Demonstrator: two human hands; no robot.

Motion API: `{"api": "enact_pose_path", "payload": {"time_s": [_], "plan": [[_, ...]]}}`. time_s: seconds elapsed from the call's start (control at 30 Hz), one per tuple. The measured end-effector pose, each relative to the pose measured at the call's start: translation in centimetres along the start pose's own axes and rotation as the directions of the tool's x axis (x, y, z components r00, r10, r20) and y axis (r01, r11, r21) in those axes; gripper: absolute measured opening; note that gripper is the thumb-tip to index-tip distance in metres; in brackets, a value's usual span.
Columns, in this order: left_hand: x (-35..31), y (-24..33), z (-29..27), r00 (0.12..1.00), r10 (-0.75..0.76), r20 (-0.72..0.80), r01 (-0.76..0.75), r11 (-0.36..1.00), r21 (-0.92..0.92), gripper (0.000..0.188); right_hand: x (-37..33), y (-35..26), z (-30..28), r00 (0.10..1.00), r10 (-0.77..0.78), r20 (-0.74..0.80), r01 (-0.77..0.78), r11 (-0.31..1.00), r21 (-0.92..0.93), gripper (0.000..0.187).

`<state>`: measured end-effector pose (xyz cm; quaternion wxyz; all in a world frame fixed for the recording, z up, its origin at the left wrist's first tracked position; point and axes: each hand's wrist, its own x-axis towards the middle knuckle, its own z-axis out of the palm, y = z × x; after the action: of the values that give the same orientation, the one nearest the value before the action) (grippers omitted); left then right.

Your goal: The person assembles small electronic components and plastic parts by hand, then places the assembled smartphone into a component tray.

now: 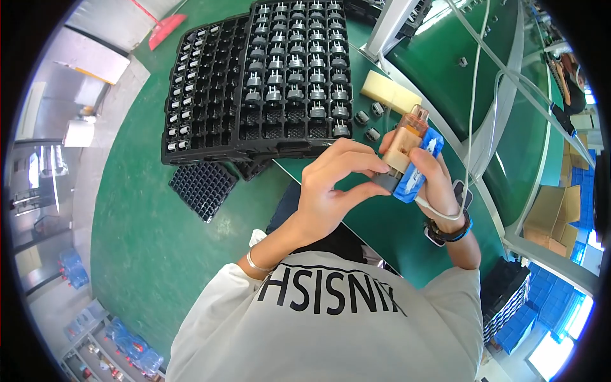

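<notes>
Above the bench, my right hand (pixel 435 184) is closed round a blue-wrapped block (pixel 420 167) and a small amber vape-like device (pixel 407 140) with a clear top. A white cable runs down beside that hand. My left hand (pixel 328 184) pinches the dark grey lower end piece (pixel 384 183) of the device between thumb and fingers. Whether this piece is fixed to the device I cannot tell. Beyond the hands, several small dark metal-sided parts (pixel 362 117) lie loose on the bench, beside a pale yellow sponge block (pixel 391 91).
A black tray (pixel 299 130) of upright pronged parts stands at the far left of my hands. Another black tray (pixel 219 95) overlaps it, partly filled. A small black tray (pixel 203 190) lies lower down. A white post (pixel 388 28) and hanging cables (pixel 474 114) are at the right.
</notes>
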<state>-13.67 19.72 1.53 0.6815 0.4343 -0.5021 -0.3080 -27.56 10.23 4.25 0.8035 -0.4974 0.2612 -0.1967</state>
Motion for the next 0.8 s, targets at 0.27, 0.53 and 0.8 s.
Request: {"api": "enact_pose_path", "payload": {"time_s": [0.27, 0.53, 0.8], "plan": [[3.3, -2.1, -4.7, 0.999, 0.043, 0.03, -0.05, 0.633, 0.773, 0.023, 5.0, -0.5, -9.9, 0.905, -0.277, -0.322, 0.044, 0.815, -0.578, 0.035], [4.1, -4.1, -5.5, 0.99, -0.111, 0.087, -0.029, 0.439, 0.898, 0.016, 8.0, 1.8, -9.7, 0.863, -0.49, -0.121, 0.073, 0.36, -0.93, 0.04], [3.9, -3.2, -5.5, 0.991, -0.117, -0.062, 0.125, 0.681, 0.722, 0.016, 7.9, 2.3, -9.9, 0.799, -0.597, -0.064, 0.12, 0.263, -0.957, 0.034]]}}
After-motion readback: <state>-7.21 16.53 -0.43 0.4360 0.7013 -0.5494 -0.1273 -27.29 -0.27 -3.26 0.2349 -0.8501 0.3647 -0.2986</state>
